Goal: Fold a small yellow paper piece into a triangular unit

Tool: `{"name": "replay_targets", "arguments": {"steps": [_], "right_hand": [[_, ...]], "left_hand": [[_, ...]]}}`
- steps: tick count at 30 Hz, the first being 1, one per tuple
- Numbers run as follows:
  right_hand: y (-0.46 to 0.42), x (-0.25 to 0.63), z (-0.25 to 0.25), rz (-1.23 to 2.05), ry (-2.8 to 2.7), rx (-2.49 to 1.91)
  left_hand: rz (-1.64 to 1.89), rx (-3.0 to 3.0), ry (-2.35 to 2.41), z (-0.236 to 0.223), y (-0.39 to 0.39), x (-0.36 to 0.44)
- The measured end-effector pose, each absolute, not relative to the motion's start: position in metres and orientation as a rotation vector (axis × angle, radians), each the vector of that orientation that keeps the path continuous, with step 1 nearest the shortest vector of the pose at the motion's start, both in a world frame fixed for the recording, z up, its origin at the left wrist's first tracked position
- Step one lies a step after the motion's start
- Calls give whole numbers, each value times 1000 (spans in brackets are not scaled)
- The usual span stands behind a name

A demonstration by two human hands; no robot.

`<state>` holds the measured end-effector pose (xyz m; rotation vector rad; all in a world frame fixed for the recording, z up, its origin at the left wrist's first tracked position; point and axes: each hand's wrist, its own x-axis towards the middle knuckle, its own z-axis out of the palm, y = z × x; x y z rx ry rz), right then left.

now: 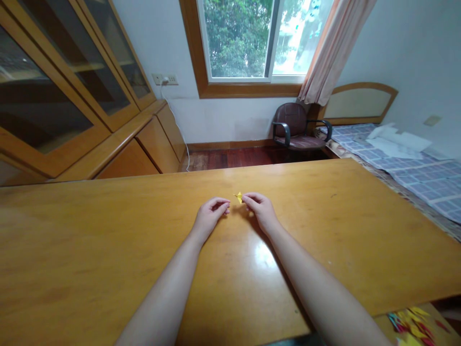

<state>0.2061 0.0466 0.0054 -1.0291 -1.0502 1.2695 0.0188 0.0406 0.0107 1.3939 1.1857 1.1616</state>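
Note:
A small yellow folded paper crane (pixel 239 197) is held just above the wooden table (pixel 144 259), in the middle of the head view. My right hand (pixel 262 209) pinches one end of it between thumb and fingers. Its pointed tip and wing stick out to the left. Facing it, a short gap away, is my left hand (pixel 212 214). The left fingers are curled, with thumb and index tips close together, and nothing shows between them.
Colourful folded paper pieces (pixel 414 327) lie on a lower surface at the bottom right corner. Beyond the table stand a brown armchair (pixel 293 127) and a bed (pixel 425 178). A glass-door cabinet (pixel 108 125) runs along the left, with a window (pixel 237 38) ahead.

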Motion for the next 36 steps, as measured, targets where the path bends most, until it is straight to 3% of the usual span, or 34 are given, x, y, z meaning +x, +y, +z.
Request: {"name": "replay_targets", "arguments": {"steps": [21, 36], "right_hand": [[38, 200, 10, 1297, -1235, -1018], [39, 198, 0, 1117, -1430, -1038]], "left_hand": [[1222, 1613, 1160, 14, 37, 17], [1236, 1634, 1191, 15, 36, 17]]}}
